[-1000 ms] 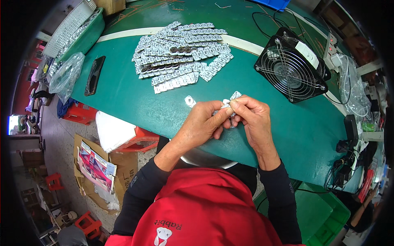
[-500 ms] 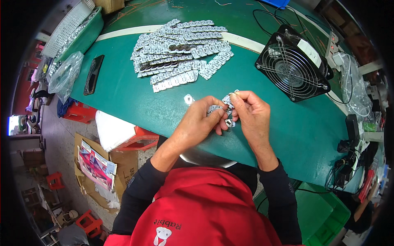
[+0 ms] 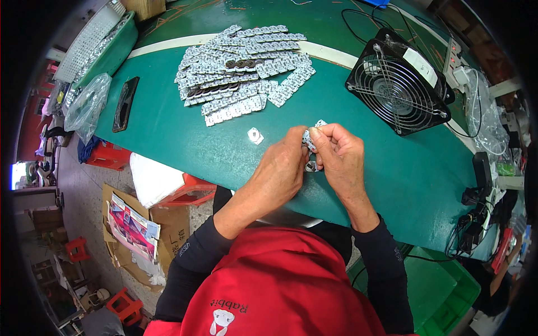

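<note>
My right hand [image 3: 340,158] pinches a short white circuit board strip [image 3: 307,140] between thumb and fingers. Against its left end, my left hand [image 3: 280,166] is closed with its back turned up; its fingertips are mostly hidden, and boards it held a moment earlier are out of sight beneath it. A small board piece [image 3: 311,166] shows just below the fingers, between the two hands. One loose single board [image 3: 255,135] lies on the green table to the left. Beyond it spreads a heap of white circuit board strips [image 3: 232,101], a few with dark round parts.
A black caged fan [image 3: 398,89] stands at the right, its cables running back. To the left lie a dark phone [image 3: 125,105], a plastic bag [image 3: 89,106] and a green basket [image 3: 115,50]. A green crate [image 3: 448,285] sits below the table's right side.
My left hand has rolled over, so its back now faces up and covers the boards in its fingers. The right hand keeps its pinch, shifted slightly left.
</note>
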{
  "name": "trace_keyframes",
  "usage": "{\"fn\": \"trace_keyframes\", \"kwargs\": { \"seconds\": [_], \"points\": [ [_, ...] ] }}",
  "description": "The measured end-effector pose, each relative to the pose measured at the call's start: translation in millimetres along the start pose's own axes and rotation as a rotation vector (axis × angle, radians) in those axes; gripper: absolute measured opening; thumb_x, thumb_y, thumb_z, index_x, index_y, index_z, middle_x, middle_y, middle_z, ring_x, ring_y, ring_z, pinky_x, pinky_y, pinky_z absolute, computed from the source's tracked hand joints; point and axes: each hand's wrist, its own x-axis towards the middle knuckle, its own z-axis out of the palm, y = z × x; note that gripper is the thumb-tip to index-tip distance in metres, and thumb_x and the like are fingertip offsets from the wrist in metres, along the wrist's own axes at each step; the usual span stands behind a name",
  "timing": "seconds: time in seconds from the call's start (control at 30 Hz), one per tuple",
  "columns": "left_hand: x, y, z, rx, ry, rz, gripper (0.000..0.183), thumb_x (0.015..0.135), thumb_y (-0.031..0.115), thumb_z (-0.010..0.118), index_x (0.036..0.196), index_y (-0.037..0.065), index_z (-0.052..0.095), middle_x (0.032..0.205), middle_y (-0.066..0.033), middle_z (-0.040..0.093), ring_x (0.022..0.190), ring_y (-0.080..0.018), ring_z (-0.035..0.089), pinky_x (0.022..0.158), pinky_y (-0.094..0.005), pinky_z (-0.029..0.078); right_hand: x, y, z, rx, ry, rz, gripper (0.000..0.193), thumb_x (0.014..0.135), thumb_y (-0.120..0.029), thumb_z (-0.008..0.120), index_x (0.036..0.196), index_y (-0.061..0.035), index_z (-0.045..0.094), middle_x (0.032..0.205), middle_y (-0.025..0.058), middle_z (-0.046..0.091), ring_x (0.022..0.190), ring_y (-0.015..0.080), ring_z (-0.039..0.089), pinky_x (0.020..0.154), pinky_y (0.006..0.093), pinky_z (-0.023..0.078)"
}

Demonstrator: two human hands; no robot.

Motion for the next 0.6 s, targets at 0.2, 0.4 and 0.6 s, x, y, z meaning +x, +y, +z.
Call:
{"fn": "trace_keyframes", "kwargs": {
  "seconds": [0.2, 0.4, 0.6],
  "points": [
    [2, 7, -1, -0.048, 0.031, 0.071, 0.034, 0.083, -0.004, 0.044, 0.116, -0.003, 0.038, 0.069, -0.0196, 0.056, 0.066, -0.0355, 0.058, 0.058, -0.0408, 0.044, -2, 2, -1, 0.108, 0.048, 0.055, 0.015, 0.086, -0.012, 0.057, 0.079, 0.0019, 0.058, 0.06, -0.001, 0.056, 0.047, 0.0014, 0.046, 0.04, 0.0175, 0.034],
    [2, 6, 1, -0.065, 0.029, 0.045, 0.033, 0.082, -0.004, 0.044, 0.114, -0.005, 0.038, 0.069, -0.0212, 0.056, 0.066, -0.0376, 0.057, 0.058, -0.0425, 0.043, -3, 2, 3, 0.127, 0.078, 0.044, 0.014, 0.086, -0.01, 0.058, 0.08, 0.0018, 0.058, 0.063, -0.0001, 0.056, 0.047, 0.002, 0.046, 0.041, 0.0171, 0.036],
    [2, 10, 8, -0.141, 0.058, 0.019, 0.032, 0.083, -0.001, 0.045, 0.114, -0.005, 0.038, 0.069, -0.02, 0.057, 0.061, -0.0346, 0.058, 0.056, -0.041, 0.044, -5, 2, 6, -0.05, 0.201, -0.123, 0.008, 0.082, -0.006, 0.062, 0.081, 0.0022, 0.06, 0.069, 0.0006, 0.057, 0.056, 0.0033, 0.049, 0.048, 0.0175, 0.038]
  ]
}}
